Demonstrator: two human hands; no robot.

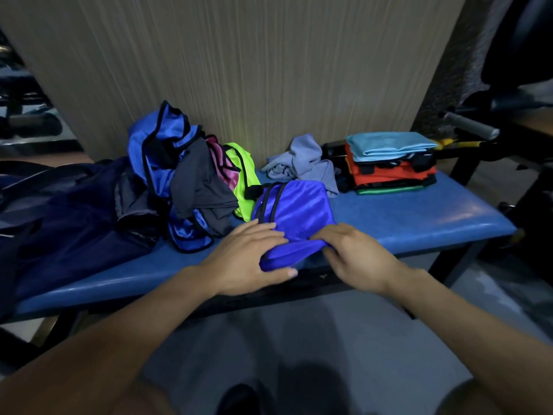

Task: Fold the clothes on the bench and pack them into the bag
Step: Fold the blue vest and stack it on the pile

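A shiny blue garment with black trim (296, 211) lies on the blue bench (419, 223), its near edge rolled up. My left hand (248, 256) grips that rolled edge from the left, thumb under it. My right hand (356, 256) pinches the same edge from the right. A heap of unfolded clothes (191, 178) in blue, grey, pink and neon yellow sits left of it. A crumpled grey-blue cloth (305, 163) lies behind. A folded stack (392, 163) of light blue, orange and green pieces stands at the right. The dark navy bag (65, 217) lies open at the left end.
A wood-grain wall panel (239, 70) rises directly behind the bench. Gym equipment with a grey padded handle (469, 124) and a yellow part stands to the right. The grey floor (299, 339) lies below the bench's near edge.
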